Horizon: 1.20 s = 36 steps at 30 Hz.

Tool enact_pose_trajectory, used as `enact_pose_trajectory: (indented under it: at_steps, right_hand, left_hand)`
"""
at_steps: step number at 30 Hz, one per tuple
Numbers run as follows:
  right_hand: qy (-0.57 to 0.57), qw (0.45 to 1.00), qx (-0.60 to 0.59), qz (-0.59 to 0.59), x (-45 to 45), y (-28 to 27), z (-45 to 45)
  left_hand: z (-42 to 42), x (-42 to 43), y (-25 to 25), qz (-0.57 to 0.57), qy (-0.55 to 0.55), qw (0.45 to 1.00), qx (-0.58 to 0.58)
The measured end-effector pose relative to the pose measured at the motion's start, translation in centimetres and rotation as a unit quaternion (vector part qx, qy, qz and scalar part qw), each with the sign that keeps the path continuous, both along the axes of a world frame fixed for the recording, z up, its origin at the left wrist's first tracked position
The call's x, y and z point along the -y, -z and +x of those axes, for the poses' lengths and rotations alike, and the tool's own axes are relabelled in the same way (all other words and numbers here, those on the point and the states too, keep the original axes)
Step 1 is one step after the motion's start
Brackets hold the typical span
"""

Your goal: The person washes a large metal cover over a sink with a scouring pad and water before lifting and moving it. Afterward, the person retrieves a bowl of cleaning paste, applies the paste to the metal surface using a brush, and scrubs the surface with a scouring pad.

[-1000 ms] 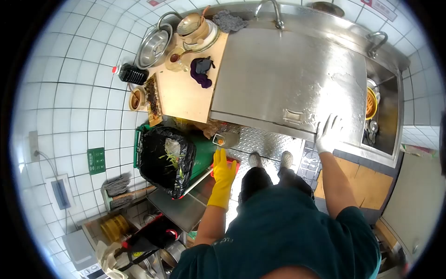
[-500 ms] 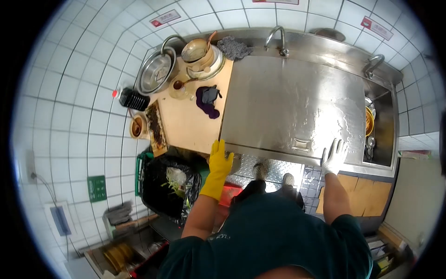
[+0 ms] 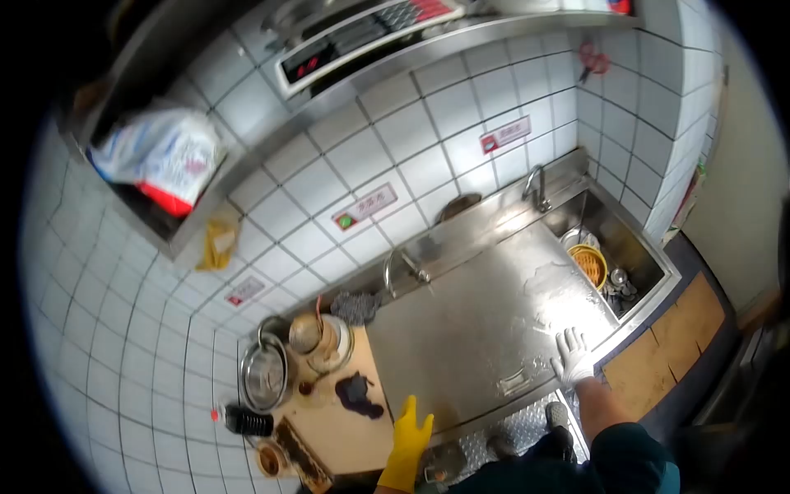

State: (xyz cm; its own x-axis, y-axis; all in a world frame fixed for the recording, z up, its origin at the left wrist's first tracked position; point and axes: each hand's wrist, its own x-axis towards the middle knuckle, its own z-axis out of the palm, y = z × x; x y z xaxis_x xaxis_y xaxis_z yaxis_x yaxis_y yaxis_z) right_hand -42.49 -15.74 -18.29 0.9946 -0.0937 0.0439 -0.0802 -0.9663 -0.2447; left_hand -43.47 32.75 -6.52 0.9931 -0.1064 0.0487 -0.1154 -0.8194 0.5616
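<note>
My left hand point(image 3: 407, 440), in a yellow rubber glove, is stretched out with the thumb apart and nothing in it. It is at the seam between the light wooden board point(image 3: 350, 445) and the steel worktop point(image 3: 461, 337). In a white glove, my right hand point(image 3: 572, 359) has its fingers spread at the worktop's front right edge; whether it presses down I cannot tell. Water glistens on the steel beyond it. A recessed handle point(image 3: 514, 381) is set in the worktop between my hands. On the board lies a dark purple and grey cloth point(image 3: 359, 397).
Metal bowls point(image 3: 263, 375), a stack of pots point(image 3: 325, 342) and a dark bottle point(image 3: 247, 420) crowd the left side. Taps point(image 3: 403, 267) line the back. A sink point(image 3: 646, 276) at right holds a yellow basket point(image 3: 589, 265). A shelf with a scale point(image 3: 362, 45) hangs above.
My view has tilted up and turned, so the wall and shelf now show. Both hands stay near the worktop's front edge, with fingers still outstretched.
</note>
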Motion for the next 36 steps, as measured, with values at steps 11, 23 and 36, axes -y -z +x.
enact_pose_trajectory:
  at_steps: [11, 23, 36]
  right_hand:
    - [-0.031, 0.998, 0.011, 0.052, 2.1, 0.9, -0.8]
    - [0.294, 0.916, 0.176, 0.209, 18.0, 1.9, -18.3]
    - [0.514, 0.843, 0.105, 0.117, 28.3, 8.8, -36.8]
  left_hand:
    - [15.2, 26.4, -37.7, -0.097, 0.261, 0.924, 0.263]
    - [41.6, 50.0, -58.4, -0.019, 0.12, 0.953, 0.276]
    - [38.1, 49.9, -58.9, -0.099, 0.046, 0.953, 0.283]
